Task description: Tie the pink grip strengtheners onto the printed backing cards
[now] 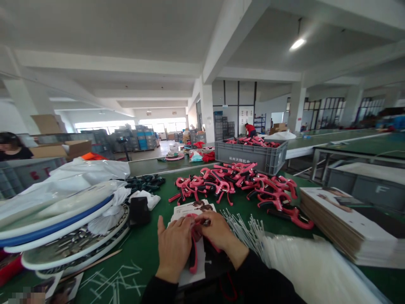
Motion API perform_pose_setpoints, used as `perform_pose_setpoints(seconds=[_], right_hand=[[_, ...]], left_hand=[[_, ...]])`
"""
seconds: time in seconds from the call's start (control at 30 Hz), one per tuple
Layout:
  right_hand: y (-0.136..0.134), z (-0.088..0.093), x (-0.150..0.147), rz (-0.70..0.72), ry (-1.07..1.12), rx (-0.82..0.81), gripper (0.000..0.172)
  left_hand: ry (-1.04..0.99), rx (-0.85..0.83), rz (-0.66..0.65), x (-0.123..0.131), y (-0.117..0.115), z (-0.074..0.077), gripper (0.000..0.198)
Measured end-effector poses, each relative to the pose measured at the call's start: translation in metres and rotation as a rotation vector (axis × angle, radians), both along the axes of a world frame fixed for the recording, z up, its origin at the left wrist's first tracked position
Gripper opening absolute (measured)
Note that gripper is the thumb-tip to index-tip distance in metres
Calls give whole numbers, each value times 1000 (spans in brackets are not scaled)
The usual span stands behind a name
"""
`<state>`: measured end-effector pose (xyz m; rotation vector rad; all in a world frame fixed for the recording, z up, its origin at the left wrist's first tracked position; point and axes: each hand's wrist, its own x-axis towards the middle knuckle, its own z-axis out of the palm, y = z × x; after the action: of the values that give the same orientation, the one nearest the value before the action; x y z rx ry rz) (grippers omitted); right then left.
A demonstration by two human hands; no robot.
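A red and black hand tool point(194, 253) lies on a printed card point(190, 276) right in front of me. My left hand point(176, 245) rests over the tool's left side, its thumb stretched up and its fingertips on the tool. My right hand point(215, 230) has its fingers pinched together at the tool's upper part; anything small between them is hidden. Behind my hands lies another printed card point(190, 207). A large pile of red and black tools point(221, 181) spreads beyond, with white zip ties point(245, 228) just right of my hands.
A grey crate point(268, 160) of red tools stands behind the pile. Stacked cards point(341, 223) and a plastic bag point(303, 261) lie right. Round trays point(79, 249), a black box point(139, 211) and loose zip ties point(115, 280) are left. A person point(14, 147) sits far left.
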<state>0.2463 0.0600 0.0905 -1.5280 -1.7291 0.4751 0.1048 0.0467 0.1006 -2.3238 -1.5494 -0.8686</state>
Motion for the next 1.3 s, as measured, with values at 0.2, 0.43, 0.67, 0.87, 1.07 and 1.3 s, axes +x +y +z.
perform_pose_setpoints(seconds=[0.2, 0.43, 0.67, 0.87, 1.07, 1.3], right_hand=[[0, 0, -1, 7, -35, 15, 13], [3, -3, 0, 12, -37, 11, 15], [4, -3, 2, 15, -40, 9, 15], [3, -3, 2, 13, -29, 10, 16], [4, -4, 1, 6, -17, 17, 15], [5, -6, 2, 9, -16, 27, 16]], left_hand=[[-236, -196, -82, -3, 13, -6, 20], [-367, -313, -207, -14, 34, -13, 30], [-283, -381, -307, -15, 51, 1, 24], [-234, -389, -322, -15, 64, 4, 14], [-259, -398, -361, -19, 61, 4, 11], [-305, -432, -379, -18, 55, 2, 26]])
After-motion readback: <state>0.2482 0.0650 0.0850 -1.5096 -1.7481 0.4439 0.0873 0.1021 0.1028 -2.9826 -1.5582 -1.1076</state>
